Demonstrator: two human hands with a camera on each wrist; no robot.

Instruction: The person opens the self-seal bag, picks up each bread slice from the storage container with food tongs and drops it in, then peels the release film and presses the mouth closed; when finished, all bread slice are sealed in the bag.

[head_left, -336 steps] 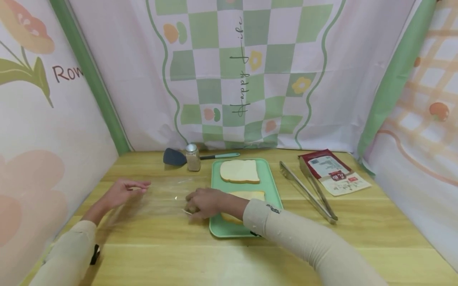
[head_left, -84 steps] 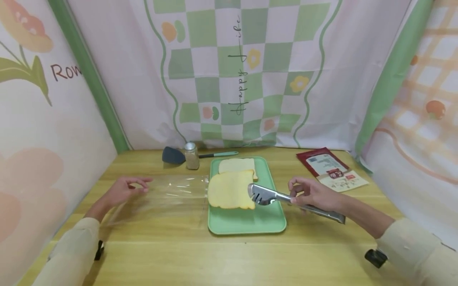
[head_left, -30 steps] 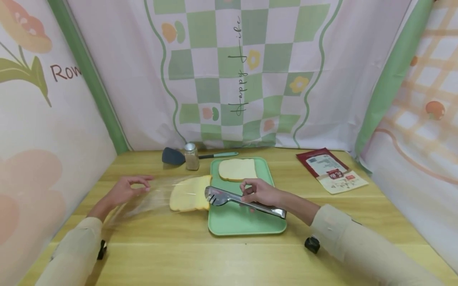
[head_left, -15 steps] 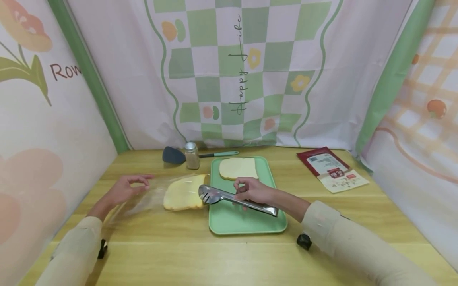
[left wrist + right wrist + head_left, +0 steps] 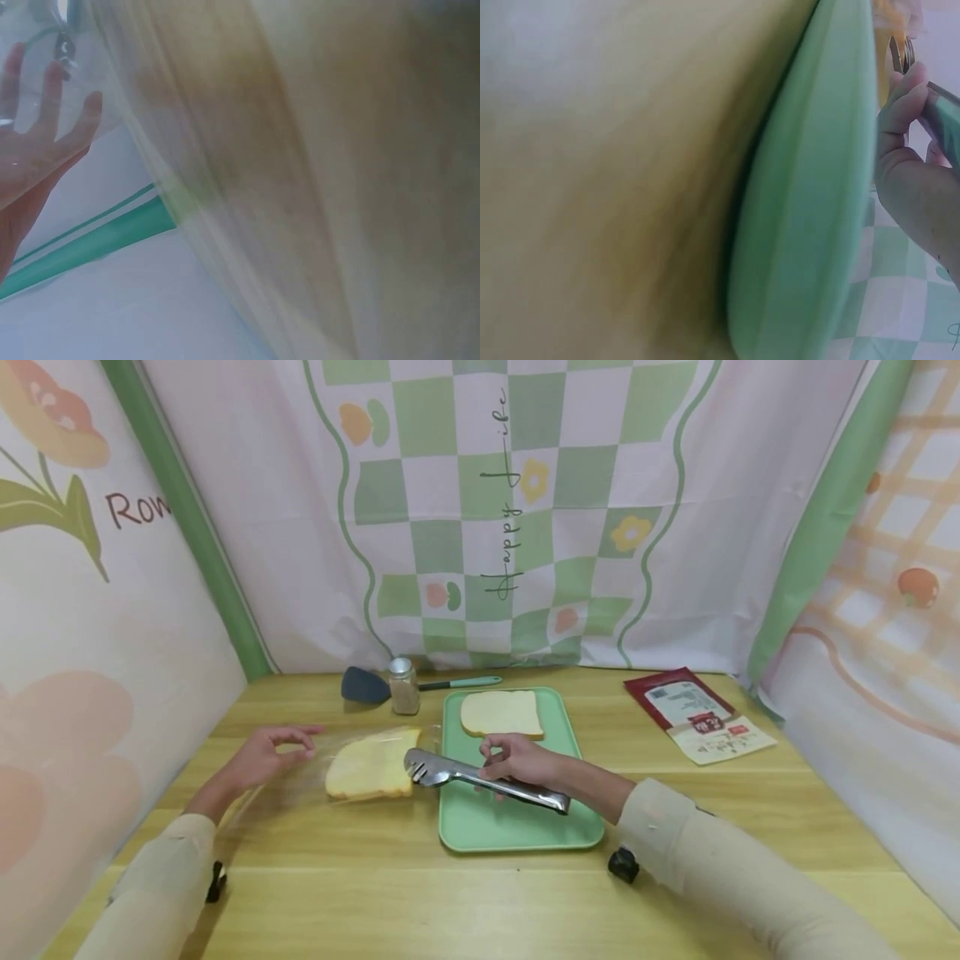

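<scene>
My right hand grips metal tongs over the green tray. The tong tips clasp the right edge of a slice of bread, which lies left of the tray, inside a clear plastic bag. My left hand is at the bag's left end, thumb and fingers apart. In the left wrist view film covers the left hand, with its fingers spread; whether it is inside or behind the film I cannot tell. Another bread slice rests at the tray's back.
A glass shaker jar stands behind the bag, in front of a spatula with a pale green handle. To the right lies a red and white food pouch. A curtain hangs along the table's back edge.
My right hand took up the tongs from the table's right and lifted the front slice. Since then it has moved left, carrying the slice off the tray into the bag. My left hand has stayed put.
</scene>
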